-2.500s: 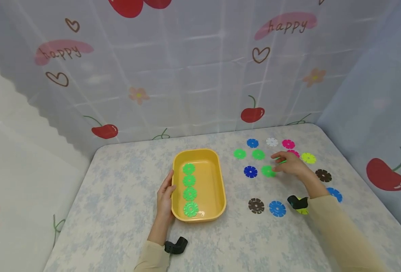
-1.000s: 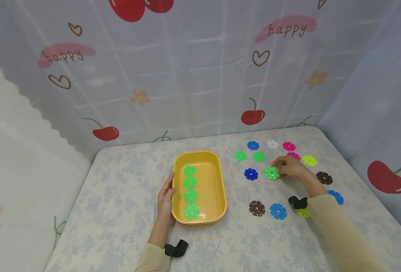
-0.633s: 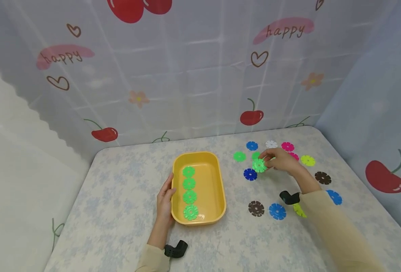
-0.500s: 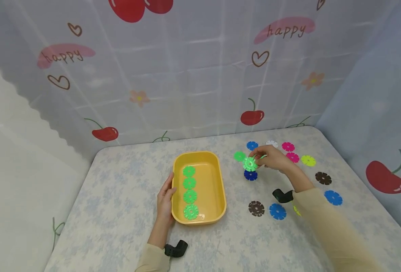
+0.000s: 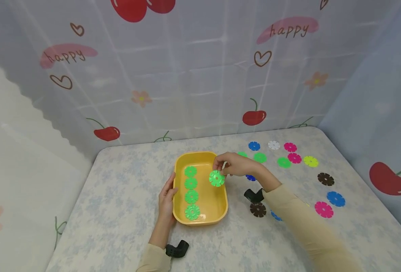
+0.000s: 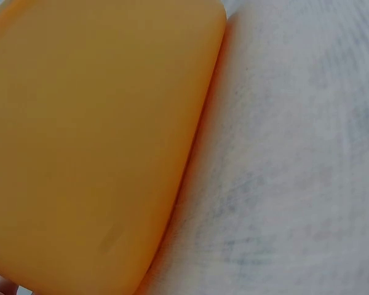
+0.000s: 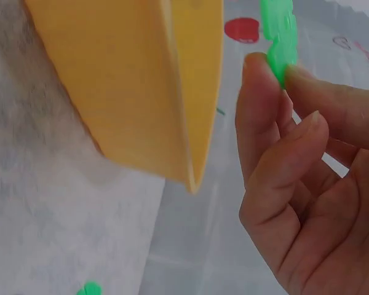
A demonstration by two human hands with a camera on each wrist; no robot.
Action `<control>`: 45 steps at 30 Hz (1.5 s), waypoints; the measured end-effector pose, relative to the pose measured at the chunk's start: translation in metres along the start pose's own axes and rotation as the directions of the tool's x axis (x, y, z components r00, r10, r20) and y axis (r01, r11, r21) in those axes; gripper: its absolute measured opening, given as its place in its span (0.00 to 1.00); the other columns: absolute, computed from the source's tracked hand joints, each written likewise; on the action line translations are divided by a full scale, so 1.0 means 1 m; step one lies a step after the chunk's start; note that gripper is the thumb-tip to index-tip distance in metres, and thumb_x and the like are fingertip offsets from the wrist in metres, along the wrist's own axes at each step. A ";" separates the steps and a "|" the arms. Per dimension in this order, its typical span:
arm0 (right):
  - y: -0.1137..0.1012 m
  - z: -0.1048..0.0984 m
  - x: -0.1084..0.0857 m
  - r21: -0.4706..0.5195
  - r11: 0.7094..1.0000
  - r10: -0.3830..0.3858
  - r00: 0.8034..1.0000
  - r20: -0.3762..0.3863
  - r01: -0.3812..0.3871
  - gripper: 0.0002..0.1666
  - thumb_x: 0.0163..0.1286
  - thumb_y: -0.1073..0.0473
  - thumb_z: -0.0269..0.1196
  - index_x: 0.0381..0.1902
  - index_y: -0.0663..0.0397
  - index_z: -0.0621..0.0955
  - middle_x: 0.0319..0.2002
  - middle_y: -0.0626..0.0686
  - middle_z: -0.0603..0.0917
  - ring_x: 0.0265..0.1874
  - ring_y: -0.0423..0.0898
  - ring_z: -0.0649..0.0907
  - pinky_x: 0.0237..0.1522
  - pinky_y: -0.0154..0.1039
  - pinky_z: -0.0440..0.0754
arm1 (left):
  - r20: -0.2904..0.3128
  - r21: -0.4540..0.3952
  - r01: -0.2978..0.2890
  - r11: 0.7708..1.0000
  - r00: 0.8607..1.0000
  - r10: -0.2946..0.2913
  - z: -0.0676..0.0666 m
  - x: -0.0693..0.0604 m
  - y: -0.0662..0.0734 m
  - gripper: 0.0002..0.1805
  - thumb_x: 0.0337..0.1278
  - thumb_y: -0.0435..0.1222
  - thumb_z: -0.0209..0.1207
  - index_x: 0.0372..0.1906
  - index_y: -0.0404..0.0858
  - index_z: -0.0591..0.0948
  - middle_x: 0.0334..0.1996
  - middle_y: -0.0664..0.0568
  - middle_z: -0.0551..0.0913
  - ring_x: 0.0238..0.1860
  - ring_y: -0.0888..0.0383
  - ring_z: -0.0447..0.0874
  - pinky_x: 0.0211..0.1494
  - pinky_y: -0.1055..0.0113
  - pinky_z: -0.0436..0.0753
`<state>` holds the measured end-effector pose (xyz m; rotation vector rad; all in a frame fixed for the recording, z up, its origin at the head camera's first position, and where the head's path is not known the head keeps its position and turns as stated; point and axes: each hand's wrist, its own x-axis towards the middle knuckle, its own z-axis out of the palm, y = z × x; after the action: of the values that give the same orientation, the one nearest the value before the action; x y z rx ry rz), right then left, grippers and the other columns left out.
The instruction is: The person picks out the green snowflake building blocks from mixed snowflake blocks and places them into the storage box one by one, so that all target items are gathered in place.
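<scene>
My right hand (image 5: 236,164) pinches a green notched plastic disc (image 5: 216,178) between thumb and fingertips, over the right side of the yellow tray (image 5: 200,223). In the right wrist view the same disc (image 7: 280,37) appears nearly edge-on, beside the tray wall (image 7: 129,92). My left hand (image 5: 166,200) grips the tray's left rim, thumb over the edge and the other fingers outside. Inside the tray, several green discs (image 5: 191,197) lie in a column along the left. The left wrist view is mostly filled by the tray's outer wall (image 6: 98,135).
Right of the tray, the table (image 5: 129,177) bears scattered discs: green (image 5: 284,163), pink (image 5: 324,209), brown (image 5: 325,179), yellow (image 5: 310,161), blue (image 5: 336,199) and white (image 5: 273,145). My right arm partly covers some of them. A printed curtain (image 5: 193,94) hangs behind the table.
My right hand has picked a green disc off the table and carried it left, from among the scattered discs to above the tray. The left hand and tray stay put.
</scene>
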<state>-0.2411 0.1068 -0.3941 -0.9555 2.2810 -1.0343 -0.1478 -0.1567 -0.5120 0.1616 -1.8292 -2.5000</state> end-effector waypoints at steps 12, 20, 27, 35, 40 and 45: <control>-0.016 0.039 0.035 -0.100 0.995 0.022 0.988 0.153 -0.006 0.10 0.65 0.76 0.58 0.36 0.57 0.80 0.31 0.51 0.79 0.29 0.44 0.77 0.31 0.35 0.83 | -0.003 0.022 -0.005 1.000 1.000 0.005 -0.001 0.000 0.005 0.30 0.70 0.29 0.43 0.75 0.45 0.63 0.77 0.55 0.56 0.77 0.57 0.52 0.72 0.68 0.68; -0.017 0.061 0.046 -0.263 0.959 0.147 0.979 0.140 -0.106 0.18 0.62 0.78 0.56 0.35 0.50 0.83 0.32 0.48 0.81 0.29 0.42 0.75 0.30 0.32 0.72 | -0.010 0.020 -0.008 1.000 1.000 0.008 -0.001 -0.001 0.005 0.30 0.70 0.30 0.44 0.75 0.44 0.63 0.77 0.55 0.56 0.77 0.57 0.51 0.70 0.73 0.69; -0.014 0.073 0.050 -0.399 0.906 0.206 0.971 0.123 -0.142 0.19 0.62 0.77 0.56 0.33 0.47 0.83 0.29 0.44 0.79 0.27 0.42 0.73 0.28 0.32 0.70 | -0.004 0.009 -0.007 1.000 1.000 0.007 -0.001 -0.001 0.004 0.30 0.70 0.30 0.44 0.75 0.45 0.62 0.77 0.55 0.55 0.77 0.56 0.52 0.68 0.75 0.70; -0.011 0.083 0.051 -0.456 0.875 0.266 0.949 0.170 -0.164 0.14 0.62 0.73 0.60 0.29 0.48 0.84 0.25 0.43 0.77 0.26 0.41 0.72 0.27 0.31 0.69 | 0.008 0.006 -0.006 1.000 1.000 0.006 -0.002 -0.001 0.003 0.30 0.71 0.30 0.43 0.75 0.45 0.62 0.77 0.55 0.54 0.77 0.56 0.52 0.68 0.74 0.71; -0.009 0.085 0.049 -0.455 0.874 0.279 0.942 0.187 -0.169 0.14 0.62 0.72 0.61 0.27 0.47 0.83 0.25 0.43 0.78 0.25 0.41 0.73 0.26 0.31 0.69 | -0.003 0.013 -0.005 1.000 1.000 0.005 -0.002 -0.001 0.003 0.29 0.71 0.30 0.43 0.75 0.46 0.63 0.77 0.56 0.55 0.77 0.57 0.52 0.68 0.74 0.71; -0.009 0.085 0.047 -0.460 0.874 0.280 0.937 0.210 -0.158 0.13 0.61 0.72 0.61 0.27 0.47 0.83 0.24 0.43 0.78 0.25 0.41 0.73 0.26 0.31 0.69 | -0.003 0.014 -0.003 1.000 1.000 0.003 0.000 -0.001 0.002 0.29 0.72 0.30 0.43 0.75 0.46 0.63 0.77 0.56 0.56 0.77 0.58 0.53 0.72 0.67 0.68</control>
<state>-0.2139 0.0279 -0.4450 -0.9044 2.3563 -0.2685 -0.1473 -0.1576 -0.5101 0.1635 -1.8443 -2.4844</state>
